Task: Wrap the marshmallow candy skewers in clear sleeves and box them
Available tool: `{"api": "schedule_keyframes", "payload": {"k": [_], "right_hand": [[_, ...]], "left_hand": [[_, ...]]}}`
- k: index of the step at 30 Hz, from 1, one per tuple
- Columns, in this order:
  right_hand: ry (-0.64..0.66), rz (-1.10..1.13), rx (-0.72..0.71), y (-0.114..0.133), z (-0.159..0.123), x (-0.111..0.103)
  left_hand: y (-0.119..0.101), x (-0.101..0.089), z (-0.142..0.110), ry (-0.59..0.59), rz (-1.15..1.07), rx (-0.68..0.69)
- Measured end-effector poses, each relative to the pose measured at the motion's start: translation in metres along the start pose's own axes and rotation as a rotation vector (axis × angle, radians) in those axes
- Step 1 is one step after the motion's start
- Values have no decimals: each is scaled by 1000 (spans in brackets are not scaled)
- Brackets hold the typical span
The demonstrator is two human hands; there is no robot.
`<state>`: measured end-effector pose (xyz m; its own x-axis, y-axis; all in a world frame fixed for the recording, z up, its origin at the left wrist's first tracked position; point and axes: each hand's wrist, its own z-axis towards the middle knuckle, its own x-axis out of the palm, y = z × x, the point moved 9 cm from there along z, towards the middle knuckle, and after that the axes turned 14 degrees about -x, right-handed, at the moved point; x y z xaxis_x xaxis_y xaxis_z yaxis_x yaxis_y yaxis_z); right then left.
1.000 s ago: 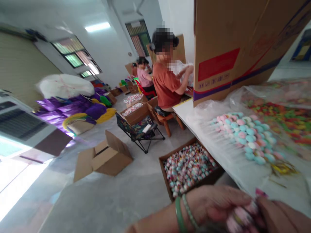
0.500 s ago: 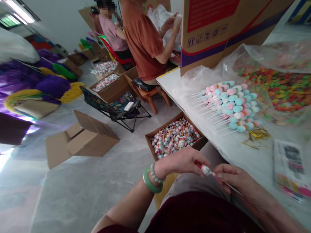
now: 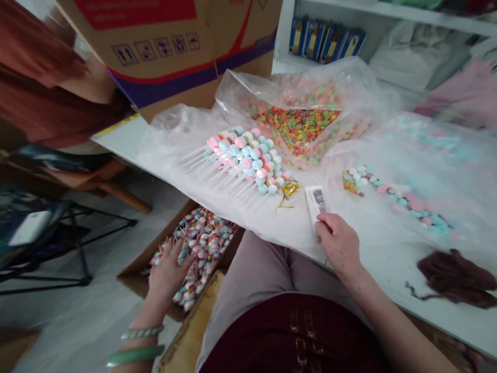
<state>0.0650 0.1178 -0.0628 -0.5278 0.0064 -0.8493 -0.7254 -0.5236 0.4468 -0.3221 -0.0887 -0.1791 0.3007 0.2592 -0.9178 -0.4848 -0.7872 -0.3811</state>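
My left hand (image 3: 170,272) is over the cardboard box (image 3: 132,272) beside my legs, fingers spread, holding nothing. Wrapped marshmallow sticks (image 3: 205,235) fill that box, right under the hand. On the table edge my right hand (image 3: 341,243) has thumb and fingers closed on the near end of a stack of printed plastic wrappers (image 3: 313,197); how many it grips I cannot see. Left of the wrappers lie gold twist ties (image 3: 290,189). Beyond them is a pile of bare marshmallow sticks (image 3: 248,158), pink, blue and white, their white sticks pointing left.
Behind the pile lies a clear bag of colourful ring-shaped pieces (image 3: 298,127). Loose marshmallows (image 3: 399,197) lie in clear plastic at right, near a dark cloth (image 3: 458,277). A large carton (image 3: 174,57) stands at the back; a co-worker's sleeve (image 3: 34,46) and a folding chair (image 3: 39,223) are left.
The hands have parted: the left let go of the wrapped marshmallow stick and moved over the box, the right went to the wrappers. My view has swung right.
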Motion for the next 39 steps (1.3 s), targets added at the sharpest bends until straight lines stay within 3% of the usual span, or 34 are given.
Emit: {"api": "schedule_keyframes", "payload": {"k": [2,4,8,11,13,17,19,21,25,28,31,35,37,39], "right_hand": [[13,-139,78,-25,-1,-5],[43,-225,140,-42,-1,-4],[30,-301,226,-63,1,-8],[28,-203,275,-77,0,-6],[-60,-90,300,-86,-3,-10],[-363,178,228,-90,-8,-32],[-467,288,164,-79,-10,-45],[-462,395,124,-58,-10,-50],[-113,652,32,6,-5,-23],[-15,655,-26,38,-5,-6],[49,721,11,45,-6,17],[105,811,124,42,-8,40],[126,714,72,49,-5,41],[119,603,-76,65,3,37]], "left_hand": [[-24,4,-11,23,-95,29],[-65,-1,-28,43,-259,121],[-165,-10,-77,232,-446,432],[-216,-15,-106,373,-517,537],[-239,-14,-119,462,-555,557],[-269,-2,-137,659,-613,521],[-277,7,-143,762,-650,436],[-281,17,-149,876,-727,288],[-282,30,-154,1035,-1018,22],[-265,31,-139,893,-1209,-128],[-243,32,-124,781,-1332,-235],[-230,34,-118,796,-1401,-315],[-228,33,-116,825,-1441,-332],[-222,29,-109,803,-1515,-358]]}}
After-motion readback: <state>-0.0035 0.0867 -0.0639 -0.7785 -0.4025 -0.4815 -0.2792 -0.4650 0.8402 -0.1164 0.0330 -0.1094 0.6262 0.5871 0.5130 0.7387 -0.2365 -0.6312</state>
